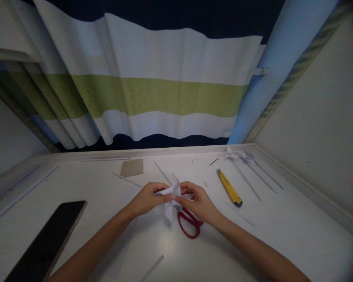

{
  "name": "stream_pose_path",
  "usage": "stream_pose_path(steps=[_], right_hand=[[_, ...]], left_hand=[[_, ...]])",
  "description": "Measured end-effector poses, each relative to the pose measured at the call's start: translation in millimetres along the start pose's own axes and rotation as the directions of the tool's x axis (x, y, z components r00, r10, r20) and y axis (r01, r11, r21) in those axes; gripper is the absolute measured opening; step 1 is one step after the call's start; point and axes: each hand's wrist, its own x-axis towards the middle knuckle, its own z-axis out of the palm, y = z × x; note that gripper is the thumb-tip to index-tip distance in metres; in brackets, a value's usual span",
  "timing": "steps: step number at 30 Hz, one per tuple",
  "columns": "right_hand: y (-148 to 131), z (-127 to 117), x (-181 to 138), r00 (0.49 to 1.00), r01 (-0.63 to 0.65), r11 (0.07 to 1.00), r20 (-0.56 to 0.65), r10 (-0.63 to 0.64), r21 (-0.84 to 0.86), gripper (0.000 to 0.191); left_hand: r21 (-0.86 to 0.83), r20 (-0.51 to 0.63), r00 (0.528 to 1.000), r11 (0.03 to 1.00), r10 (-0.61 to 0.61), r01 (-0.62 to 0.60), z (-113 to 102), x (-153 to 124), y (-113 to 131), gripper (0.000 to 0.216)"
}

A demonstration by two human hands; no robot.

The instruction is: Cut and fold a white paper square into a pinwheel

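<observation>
Between both hands is a white paper pinwheel, its folded blades sticking out up, down and to the sides. My left hand pinches it from the left, thumb near the centre. From the right, my right hand grips it too, thumb and fingers closed close to the middle. Just below the right hand lie scissors with red handles; their blades are mostly hidden behind the pinwheel and hand. A thin paper stick lies behind the pinwheel, its near end hidden.
A yellow utility knife lies to the right. Beyond it, several finished-looking paper pinwheels on sticks rest by the corner. A cardboard piece is at back left, a phone at front left. Paper strip lies in front; curtain hangs behind.
</observation>
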Motion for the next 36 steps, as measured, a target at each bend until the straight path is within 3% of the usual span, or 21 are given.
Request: stream_pose_path(steps=[5, 9, 13, 16, 20, 24, 29, 36], right_hand=[[7.8, -13.7, -0.7, 0.998, -0.057, 0.998, 0.004, 0.057, -0.001, 0.030], [21.6, -42.6, -7.4, 0.992, -0.113, 0.992, -0.066, 0.109, -0.064, 0.029], [35.7, -74.6, -8.2, 0.978, -0.163, 0.971, -0.156, 0.136, -0.175, 0.024], [39.7, -81.3, 7.1, 0.983, -0.155, 0.952, -0.137, 0.122, -0.263, 0.024], [37.2, -62.2, 48.7, 0.996, -0.093, 0.917, -0.030, 0.088, -0.389, 0.020], [34.5, -32.8, 101.3, 0.992, -0.042, 0.853, 0.077, 0.096, -0.520, 0.020], [42.2, 4.5, 151.9, 0.976, -0.056, 0.744, 0.121, 0.182, -0.666, 0.023], [60.4, 57.6, 171.3, 0.978, -0.068, 0.621, 0.070, 0.195, -0.781, 0.027]], left_hand=[[0.000, 0.028, 1.000, 1.000, -0.008, 0.008, 3.5, 11.8, -1.7, 0.021], [-0.002, 0.009, 1.000, 1.000, -0.016, 0.016, 0.5, 19.4, 0.8, 0.020], [-0.020, -0.118, 0.992, 0.999, -0.047, 0.045, -22.7, 18.3, 4.6, 0.020], [-0.061, -0.257, 0.964, 0.997, -0.069, 0.055, -50.1, 12.9, 3.2, 0.021], [-0.136, -0.405, 0.910, 0.990, -0.087, 0.034, -82.4, 3.3, -1.9, 0.030], [-0.192, -0.487, 0.869, 0.981, -0.092, -0.003, -100.4, -5.8, -5.8, 0.033], [-0.213, -0.561, 0.825, 0.975, -0.075, -0.056, -106.7, -12.9, -13.8, 0.030], [-0.192, -0.573, 0.820, 0.972, 0.003, -0.138, -101.7, -16.2, -11.0, 0.027]])
